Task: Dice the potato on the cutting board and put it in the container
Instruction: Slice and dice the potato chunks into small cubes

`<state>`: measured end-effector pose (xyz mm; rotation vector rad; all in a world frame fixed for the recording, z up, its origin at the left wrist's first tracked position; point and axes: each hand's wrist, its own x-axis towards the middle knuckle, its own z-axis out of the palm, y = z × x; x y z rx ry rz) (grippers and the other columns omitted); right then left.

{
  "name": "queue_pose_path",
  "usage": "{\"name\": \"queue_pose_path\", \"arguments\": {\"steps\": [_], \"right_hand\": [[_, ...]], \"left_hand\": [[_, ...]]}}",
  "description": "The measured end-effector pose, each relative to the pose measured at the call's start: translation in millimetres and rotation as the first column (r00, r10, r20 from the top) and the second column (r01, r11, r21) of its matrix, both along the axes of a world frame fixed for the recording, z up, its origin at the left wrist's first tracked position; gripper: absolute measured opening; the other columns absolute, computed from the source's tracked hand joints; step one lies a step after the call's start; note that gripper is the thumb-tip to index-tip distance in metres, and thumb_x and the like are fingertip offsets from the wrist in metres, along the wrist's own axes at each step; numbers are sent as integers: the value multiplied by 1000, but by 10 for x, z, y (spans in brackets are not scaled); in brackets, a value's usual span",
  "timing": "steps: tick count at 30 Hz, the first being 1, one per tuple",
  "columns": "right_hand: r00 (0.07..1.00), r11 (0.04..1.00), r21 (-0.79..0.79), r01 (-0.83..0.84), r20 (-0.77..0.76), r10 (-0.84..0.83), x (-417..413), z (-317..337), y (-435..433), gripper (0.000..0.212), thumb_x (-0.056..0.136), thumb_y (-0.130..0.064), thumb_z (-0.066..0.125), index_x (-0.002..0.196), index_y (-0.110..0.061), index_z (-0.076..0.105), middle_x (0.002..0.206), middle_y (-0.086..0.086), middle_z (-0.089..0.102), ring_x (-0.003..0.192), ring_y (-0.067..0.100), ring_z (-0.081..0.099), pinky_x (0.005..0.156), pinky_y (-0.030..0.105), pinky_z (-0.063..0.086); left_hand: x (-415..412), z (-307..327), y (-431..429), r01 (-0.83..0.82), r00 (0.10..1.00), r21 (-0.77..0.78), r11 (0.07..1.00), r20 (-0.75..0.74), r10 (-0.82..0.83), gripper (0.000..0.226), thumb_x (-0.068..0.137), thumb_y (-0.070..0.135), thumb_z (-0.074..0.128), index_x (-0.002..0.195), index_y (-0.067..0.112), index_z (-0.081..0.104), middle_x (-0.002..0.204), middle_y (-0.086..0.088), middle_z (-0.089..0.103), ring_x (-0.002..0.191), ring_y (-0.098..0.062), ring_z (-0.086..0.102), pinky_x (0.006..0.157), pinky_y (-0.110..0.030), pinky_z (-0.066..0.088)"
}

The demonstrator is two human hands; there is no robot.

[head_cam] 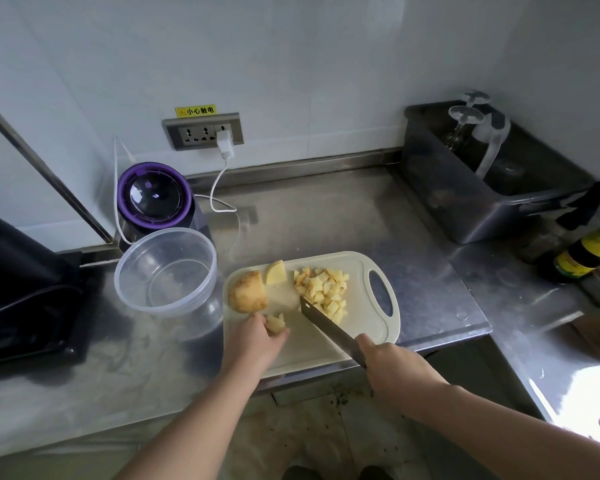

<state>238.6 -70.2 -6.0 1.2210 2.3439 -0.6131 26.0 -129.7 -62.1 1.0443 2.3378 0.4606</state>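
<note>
About halfway on cutting, zero on transfer, we'd say. Diced pile (326,289) sits on the cutting board (302,351) near its handle end. The big potato chunk (247,292) and a wedge (276,272) at the board's left are uncut. Left hand (257,337) curls round a small piece (276,323), possibly already scored, hard to tell. Right hand (392,362) grips the knife (326,323), tip at the pile. Container (174,315) on the bench (326,216), just left of the board, holds nothing.
</note>
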Motion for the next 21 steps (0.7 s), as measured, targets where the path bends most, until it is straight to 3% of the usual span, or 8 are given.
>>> {"name": "queue_pose_path", "arguments": {"steps": [3, 6, 10, 15, 18, 21], "right_hand": [[1000, 1000, -6, -8, -13, 8, -31, 9, -29, 37, 94, -4, 41, 124, -26, 34, 90, 4, 60, 76, 17, 61, 63, 31, 53], [999, 999, -13, -32, -22, 32, -57, 22, -58, 36, 94, -3, 41, 123, -24, 35, 88, 5, 59, 71, 17, 57, 51, 25, 40], [999, 999, -18, -34, -27, 34, -71, 44, -56, 35, 96, -5, 40, 124, -24, 35, 87, 4, 57, 69, 15, 53, 48, 21, 34], [999, 1000, -25, -16, -29, 16, -83, 45, -53, 35, 97, -6, 42, 125, -25, 34, 92, 5, 61, 77, 17, 62, 55, 24, 43], [999, 1000, -18, -9, -46, 8, -84, 32, -43, 33, 98, -9, 43, 126, -26, 35, 91, 3, 60, 72, 13, 59, 51, 19, 40], [998, 1000, -26, -18, -53, 17, -110, 29, -73, 33, 100, -10, 43, 128, -26, 34, 84, -1, 55, 65, 9, 53, 47, 17, 35]], "left_hand": [[35, -28, 83, -22, 998, 8, 1000, -60, 22, 36, 84, 53, 62, 95, 22, 48, 79, 10, 56, 75, -11, 57, 64, -24, 44], [40, -52, 167, -23, 990, 3, 1000, -141, 23, 50, 84, 55, 61, 114, 17, 50, 88, 5, 61, 79, -15, 60, 63, -27, 47], [50, -46, 235, 18, 972, -86, 996, -231, -38, 49, 91, 44, 54, 129, 14, 44, 101, -2, 64, 85, -20, 64, 65, -32, 54], [79, -57, 230, 98, 943, -80, 992, -312, -118, 38, 92, 32, 57, 125, 17, 45, 107, 0, 64, 85, -18, 66, 62, -26, 51], [52, -62, 175, 220, 911, -69, 973, -341, -230, 36, 91, 29, 60, 122, 19, 45, 109, 1, 63, 86, -17, 65, 61, -24, 47], [-17, -100, 78, 371, 864, -43, 928, -351, -362, 39, 90, 29, 61, 125, 23, 44, 117, 3, 61, 93, -16, 64, 72, -25, 53]]}}
